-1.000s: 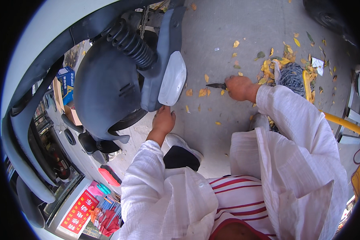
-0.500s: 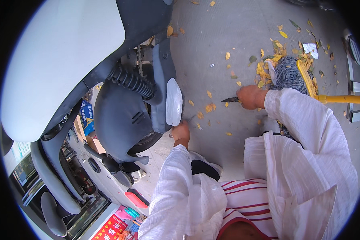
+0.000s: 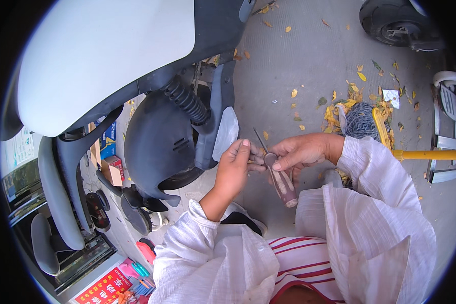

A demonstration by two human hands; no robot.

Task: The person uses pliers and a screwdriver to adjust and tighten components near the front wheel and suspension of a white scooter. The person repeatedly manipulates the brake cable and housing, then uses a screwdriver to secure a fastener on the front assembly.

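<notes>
In the head view, the right hand point(image 3: 305, 151) has thumb and fingers closed on the upper handle of a screwdriver point(image 3: 282, 186), which is held in front of the person, its shaft point(image 3: 261, 140) pointing forward and slightly left. The left hand point(image 3: 231, 168) has its thumb and finger nearly together beside the shaft; I cannot tell if something small is between them. I think it is better to grip firmly and keep the tip turned from the left fingers. The edge of the scooter's pale plate point(image 3: 227, 133) is close at left; the mop point(image 3: 361, 120) is at right; between them the ground point(image 3: 283, 66) offers wider room.
</notes>
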